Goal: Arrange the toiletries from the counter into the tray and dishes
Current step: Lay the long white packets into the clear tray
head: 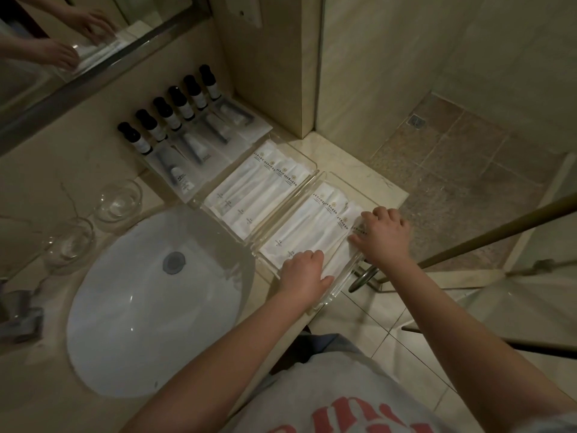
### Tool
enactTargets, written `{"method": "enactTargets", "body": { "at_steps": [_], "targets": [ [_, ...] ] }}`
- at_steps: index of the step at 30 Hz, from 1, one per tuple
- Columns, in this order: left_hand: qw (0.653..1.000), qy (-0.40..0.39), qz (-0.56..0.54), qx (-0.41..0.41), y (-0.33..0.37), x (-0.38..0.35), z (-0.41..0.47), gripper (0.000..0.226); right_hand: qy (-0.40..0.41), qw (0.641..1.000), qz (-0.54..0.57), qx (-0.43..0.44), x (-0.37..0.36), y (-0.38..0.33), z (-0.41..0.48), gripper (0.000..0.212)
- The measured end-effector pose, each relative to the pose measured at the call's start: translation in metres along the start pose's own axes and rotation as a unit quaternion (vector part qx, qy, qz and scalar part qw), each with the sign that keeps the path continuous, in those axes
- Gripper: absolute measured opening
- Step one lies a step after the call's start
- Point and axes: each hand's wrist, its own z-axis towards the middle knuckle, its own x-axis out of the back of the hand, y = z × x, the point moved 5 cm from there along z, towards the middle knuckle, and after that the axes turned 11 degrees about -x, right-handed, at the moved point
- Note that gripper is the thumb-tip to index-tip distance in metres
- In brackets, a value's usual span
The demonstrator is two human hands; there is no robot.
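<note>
Two clear acrylic trays lie side by side on the counter's right end. The nearer tray point(373, 195) holds several white toiletry packets point(307, 232). My left hand point(304, 276) rests palm down on the packets' near ends. My right hand point(384, 234) presses fingers on the rightmost packet at the tray's right rim. The farther tray point(307, 164) is filled with similar white packets point(253, 195). Behind them a third tray point(263, 125) carries a row of dark-capped bottles point(173, 114) and small tubes point(195, 145).
A white oval sink point(156, 301) sits left of the trays. Two glass dishes point(117, 200) point(70, 242) stand beside the basin, a faucet point(20, 310) at far left. A mirror point(62, 42) lines the back. A metal towel bar point(363, 278) juts under the counter edge.
</note>
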Motion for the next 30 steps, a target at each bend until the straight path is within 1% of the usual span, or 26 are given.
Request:
{"method": "enactTargets", "body": {
  "at_steps": [3,7,10,14,15,17,19,22,25,30],
  "targets": [
    [0.999,-0.011,0.03,0.011,-0.005,0.002,-0.001,0.036,-0.001,1.0,-0.001,-0.012,0.001,-0.003,0.0,0.052],
    [0.998,0.005,0.06,0.005,-0.003,0.007,-0.002,0.028,0.0,1.0,0.016,-0.023,-0.003,-0.004,-0.002,0.052],
    [0.998,0.018,0.066,0.012,-0.003,0.007,-0.004,0.027,0.0,0.999,0.04,-0.019,-0.004,-0.002,-0.003,0.054],
    [0.994,0.072,0.081,0.017,-0.006,0.009,-0.006,0.029,-0.008,0.998,0.061,-0.001,-0.005,0.0,-0.003,0.061],
    [0.995,0.077,0.062,0.007,-0.007,0.008,-0.006,0.03,-0.004,0.998,0.059,0.005,-0.005,0.0,-0.004,0.062],
    [0.998,0.048,0.01,-0.026,-0.009,0.002,-0.007,0.034,0.009,0.999,0.046,0.014,-0.006,0.002,-0.005,0.062],
    [0.998,0.015,0.001,-0.055,-0.01,-0.002,-0.008,0.036,0.013,1.0,0.018,0.015,-0.008,0.003,-0.006,0.057],
    [0.995,0.002,0.015,-0.1,-0.002,-0.006,-0.009,0.022,0.016,1.0,-0.004,0.014,-0.007,0.0,-0.003,0.046],
    [0.994,0.016,0.024,-0.104,-0.002,-0.007,-0.008,0.015,0.008,1.0,-0.013,0.007,-0.004,-0.005,0.0,0.047],
    [0.995,0.001,0.009,-0.102,-0.004,-0.008,-0.008,0.022,0.0,1.0,-0.019,-0.001,-0.003,-0.004,0.001,0.046]
  ]
}}
